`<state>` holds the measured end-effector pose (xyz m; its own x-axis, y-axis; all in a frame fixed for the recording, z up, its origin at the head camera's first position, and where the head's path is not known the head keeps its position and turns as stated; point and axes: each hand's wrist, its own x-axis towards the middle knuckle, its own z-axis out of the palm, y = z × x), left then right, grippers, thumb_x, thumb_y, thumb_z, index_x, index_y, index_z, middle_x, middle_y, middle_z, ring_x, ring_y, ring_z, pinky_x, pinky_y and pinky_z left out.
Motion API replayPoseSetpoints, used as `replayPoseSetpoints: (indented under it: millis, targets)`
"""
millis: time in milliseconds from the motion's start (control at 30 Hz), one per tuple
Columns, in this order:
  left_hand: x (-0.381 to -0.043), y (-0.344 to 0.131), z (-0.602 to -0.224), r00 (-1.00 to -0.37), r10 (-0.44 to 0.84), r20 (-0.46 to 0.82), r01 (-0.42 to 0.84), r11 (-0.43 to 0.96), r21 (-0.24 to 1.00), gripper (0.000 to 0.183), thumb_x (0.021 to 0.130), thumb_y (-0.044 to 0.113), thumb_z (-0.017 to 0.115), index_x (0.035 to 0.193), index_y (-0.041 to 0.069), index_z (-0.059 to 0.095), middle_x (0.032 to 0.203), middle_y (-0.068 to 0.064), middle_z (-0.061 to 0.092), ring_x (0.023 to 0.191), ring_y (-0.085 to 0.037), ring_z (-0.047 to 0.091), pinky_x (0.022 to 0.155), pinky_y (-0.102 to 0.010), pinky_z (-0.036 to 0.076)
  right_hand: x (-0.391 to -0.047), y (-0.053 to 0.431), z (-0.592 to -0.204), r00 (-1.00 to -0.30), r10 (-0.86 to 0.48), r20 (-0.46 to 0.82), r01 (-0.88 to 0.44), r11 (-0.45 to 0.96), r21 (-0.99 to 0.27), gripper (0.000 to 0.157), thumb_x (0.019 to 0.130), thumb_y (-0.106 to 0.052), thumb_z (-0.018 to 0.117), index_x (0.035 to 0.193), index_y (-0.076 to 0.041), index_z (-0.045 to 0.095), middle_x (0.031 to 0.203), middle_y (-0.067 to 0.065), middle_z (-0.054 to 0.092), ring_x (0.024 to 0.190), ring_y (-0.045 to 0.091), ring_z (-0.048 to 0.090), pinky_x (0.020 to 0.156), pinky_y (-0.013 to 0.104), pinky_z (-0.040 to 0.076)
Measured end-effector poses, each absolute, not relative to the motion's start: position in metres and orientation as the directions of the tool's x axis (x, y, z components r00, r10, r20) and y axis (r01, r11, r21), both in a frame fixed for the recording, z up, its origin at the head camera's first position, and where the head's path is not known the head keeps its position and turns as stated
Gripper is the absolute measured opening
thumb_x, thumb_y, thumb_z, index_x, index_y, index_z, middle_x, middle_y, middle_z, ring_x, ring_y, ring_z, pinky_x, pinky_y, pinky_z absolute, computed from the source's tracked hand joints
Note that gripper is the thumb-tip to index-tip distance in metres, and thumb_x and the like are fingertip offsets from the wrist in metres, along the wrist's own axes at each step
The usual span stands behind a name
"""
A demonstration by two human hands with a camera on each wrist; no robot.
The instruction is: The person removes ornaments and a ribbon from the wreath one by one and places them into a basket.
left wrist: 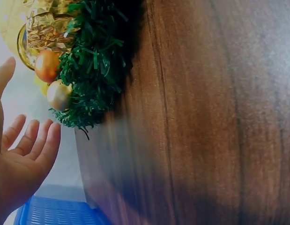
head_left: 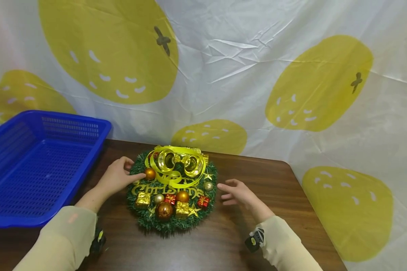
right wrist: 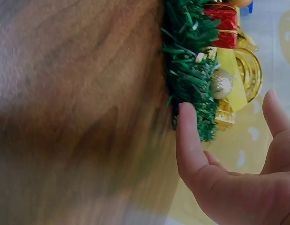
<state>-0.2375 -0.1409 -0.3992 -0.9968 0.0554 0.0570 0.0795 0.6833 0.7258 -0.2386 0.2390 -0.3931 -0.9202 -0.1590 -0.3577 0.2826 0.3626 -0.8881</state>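
Observation:
A green Christmas wreath (head_left: 166, 224) lies flat on the brown wooden table, trimmed with shiny balls, small gold and red gift boxes, stars and gold "Christmas" lettering. On its far part sit two gold bells (head_left: 192, 166) with a looped yellow ribbon (head_left: 179, 185). My left hand (head_left: 117, 176) is at the wreath's left edge, thumb beside an orange ball (head_left: 150, 173); the left wrist view shows its fingers loosely spread with nothing between them. Just off the wreath's right edge, my right hand (head_left: 239, 195) has its fingers apart, near a pale glittery ball (right wrist: 222, 84).
To the left stands a blue plastic basket (head_left: 103, 130) with slotted walls. Behind the wooden table (head_left: 268, 177) hangs a white cloth (head_left: 224, 75) printed with big yellow fruit. The table's right edge slopes down toward the front right.

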Motion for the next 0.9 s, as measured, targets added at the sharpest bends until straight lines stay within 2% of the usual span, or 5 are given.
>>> replayPoseSetpoints:
  millis: [200, 433, 600, 700, 900]
  targets:
    - [-0.238, -0.142, -0.403, -0.998, 0.063, 0.012, 0.051, 0.67, 0.741, 0.065, 0.082, 0.044, 0.068, 0.12, -0.004, 0.049, 0.109, -0.024, 0.055, 0.095, -0.033, 0.055, 0.077, -0.042, 0.047, -0.241, 0.234, -0.399, -0.911, -0.144, -0.386, 0.325, 0.324, -0.888, 0.065, 0.093, -0.026, 0.056, 0.14, 0.01, 0.027, 0.131, 0.035, 0.044, 0.104, 0.038, 0.061, 0.078, 0.039, 0.057]
    - [-0.236, -0.143, -0.408, -0.998, 0.069, -0.013, 0.034, 0.643, 0.765, 0.063, 0.081, 0.041, 0.07, 0.12, -0.004, 0.049, 0.109, -0.024, 0.055, 0.093, -0.032, 0.056, 0.075, -0.04, 0.047, -0.244, 0.231, -0.406, -0.895, -0.211, -0.394, 0.327, 0.291, -0.899, 0.081, 0.084, -0.037, 0.068, 0.135, 0.014, 0.03, 0.115, 0.032, 0.05, 0.092, 0.034, 0.065, 0.078, 0.04, 0.057]
    - [-0.235, -0.145, -0.414, -0.996, 0.087, -0.021, 0.037, 0.612, 0.79, 0.06, 0.081, 0.034, 0.072, 0.121, -0.004, 0.049, 0.108, -0.022, 0.055, 0.087, -0.026, 0.058, 0.071, -0.034, 0.048, -0.241, 0.223, -0.408, -0.883, -0.181, -0.434, 0.38, 0.27, -0.885, 0.071, 0.089, -0.025, 0.063, 0.137, 0.014, 0.027, 0.118, 0.033, 0.048, 0.093, 0.034, 0.063, 0.079, 0.039, 0.056]
    - [-0.234, -0.145, -0.418, -0.994, 0.101, -0.027, 0.038, 0.589, 0.807, 0.058, 0.08, 0.031, 0.073, 0.121, -0.004, 0.049, 0.108, -0.02, 0.055, 0.087, -0.023, 0.06, 0.069, -0.032, 0.049, -0.239, 0.219, -0.41, -0.878, -0.151, -0.454, 0.406, 0.266, -0.874, 0.064, 0.091, -0.017, 0.059, 0.138, 0.014, 0.028, 0.115, 0.031, 0.049, 0.087, 0.03, 0.063, 0.075, 0.037, 0.057]
    - [-0.234, -0.145, -0.422, -0.992, 0.128, -0.001, 0.073, 0.574, 0.815, 0.053, 0.079, 0.024, 0.074, 0.117, -0.006, 0.052, 0.107, -0.022, 0.057, 0.087, -0.026, 0.061, 0.069, -0.033, 0.051, -0.237, 0.214, -0.414, -0.873, -0.13, -0.469, 0.422, 0.281, -0.862, 0.068, 0.092, -0.015, 0.059, 0.14, 0.015, 0.022, 0.104, 0.022, 0.05, 0.077, 0.024, 0.062, 0.069, 0.033, 0.058]
